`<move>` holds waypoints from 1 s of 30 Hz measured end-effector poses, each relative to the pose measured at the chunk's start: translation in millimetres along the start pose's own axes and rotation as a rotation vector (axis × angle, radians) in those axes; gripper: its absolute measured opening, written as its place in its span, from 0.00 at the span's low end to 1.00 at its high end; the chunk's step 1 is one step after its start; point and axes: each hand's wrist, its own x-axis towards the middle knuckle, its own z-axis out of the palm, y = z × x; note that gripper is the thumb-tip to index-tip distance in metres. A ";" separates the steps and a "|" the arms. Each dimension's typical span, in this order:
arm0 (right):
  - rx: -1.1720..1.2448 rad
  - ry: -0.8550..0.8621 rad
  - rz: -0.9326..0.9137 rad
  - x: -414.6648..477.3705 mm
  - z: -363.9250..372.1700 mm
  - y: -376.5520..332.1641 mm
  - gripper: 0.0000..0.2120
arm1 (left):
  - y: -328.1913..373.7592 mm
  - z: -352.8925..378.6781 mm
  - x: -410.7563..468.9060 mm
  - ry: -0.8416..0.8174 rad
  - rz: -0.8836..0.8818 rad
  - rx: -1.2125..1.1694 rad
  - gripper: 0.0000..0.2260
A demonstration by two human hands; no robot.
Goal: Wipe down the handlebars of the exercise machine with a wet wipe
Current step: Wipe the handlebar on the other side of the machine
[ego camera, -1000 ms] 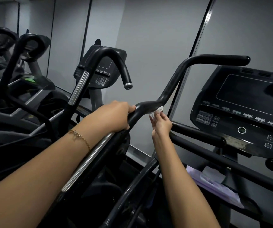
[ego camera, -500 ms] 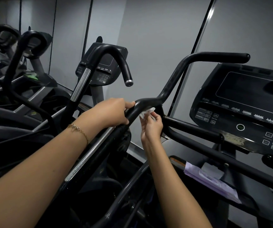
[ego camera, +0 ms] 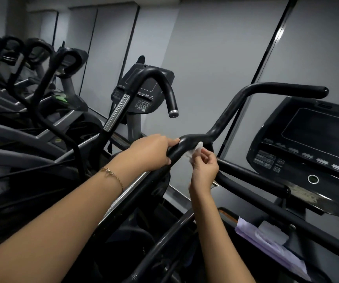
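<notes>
The left arm reaches in from the lower left of the frame and runs diagonally up to the centre, with a thin gold bracelet at the wrist. The left hand lies palm-down over the black handlebar of the exercise machine. Its grip is clenched round the bar just below the bend, with one digit stretched along the top toward the right.

The right arm comes up from the bottom centre, the forearm steep and the wrist bent slightly back. The right hand sits just right of and lower than the left, its fingers curled. Its grip pinches the white wet wipe between the fingertips and thumb.

The wipe is bunched and touches the near underside of the handlebar at the bend, just beside the left hand. From there the bar climbs toward the upper right and ends in a level stretch above the dark console at the right edge. A lavender packet lies in the lower right.
</notes>
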 end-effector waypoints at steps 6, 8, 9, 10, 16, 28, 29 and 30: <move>-0.453 -0.320 -0.389 -43.0 -20.4 -22.8 0.10 | -22.1 8.5 -44.2 0.022 -0.092 -0.203 0.27; -0.570 -0.337 -0.458 -58.6 -19.3 -27.8 0.11 | -40.0 13.8 -69.6 -0.053 -0.171 -0.225 0.29; -0.610 -0.350 -0.459 -69.2 -16.2 -28.8 0.12 | -47.6 15.7 -81.5 -0.085 -0.195 -0.243 0.29; -0.657 -0.367 -0.458 -82.0 -12.5 -29.1 0.12 | -53.2 17.7 -92.6 -0.111 -0.208 -0.258 0.27; -0.999 -0.465 -0.580 -131.8 -6.3 -15.9 0.10 | -60.6 28.5 -116.0 -0.089 -0.225 -0.264 0.20; -0.923 -0.552 -0.200 -107.8 -5.9 -33.1 0.23 | -66.8 26.6 -102.5 -0.141 -0.254 -0.334 0.19; -0.925 -0.519 -0.213 -101.2 -3.2 -36.7 0.22 | -67.7 27.3 -102.0 -0.140 -0.255 -0.337 0.19; -0.919 -0.475 -0.242 -95.7 0.0 -38.5 0.21 | -68.7 27.7 -101.7 -0.139 -0.257 -0.343 0.19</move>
